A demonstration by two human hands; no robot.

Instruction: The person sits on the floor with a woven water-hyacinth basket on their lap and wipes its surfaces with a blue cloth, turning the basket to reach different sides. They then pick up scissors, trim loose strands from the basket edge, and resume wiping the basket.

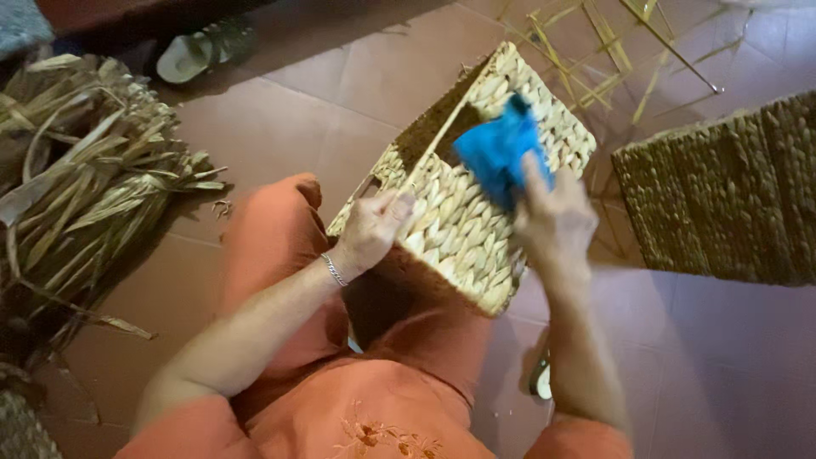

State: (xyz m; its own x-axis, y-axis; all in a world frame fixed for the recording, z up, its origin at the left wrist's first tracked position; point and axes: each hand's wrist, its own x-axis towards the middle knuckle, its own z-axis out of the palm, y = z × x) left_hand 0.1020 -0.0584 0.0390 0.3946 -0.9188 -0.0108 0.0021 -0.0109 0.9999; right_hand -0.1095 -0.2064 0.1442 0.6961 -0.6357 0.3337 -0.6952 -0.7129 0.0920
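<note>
A pale woven rectangular basket (463, 229) rests tilted on my lap, its open side turned toward the far left. My left hand (371, 228) grips its near left edge; a thin bracelet circles that wrist. My right hand (552, 217) presses a bright blue cloth (497, 153) against the basket's upper woven face. I wear orange clothing and sit over a tiled floor.
A heap of dried plant leaves (76, 178) lies on the left. A darker woven basket (722, 200) stands at the right. Thin yellowish frame rods (612, 47) lie at the back. A sandal (200, 49) sits on the floor at the upper left.
</note>
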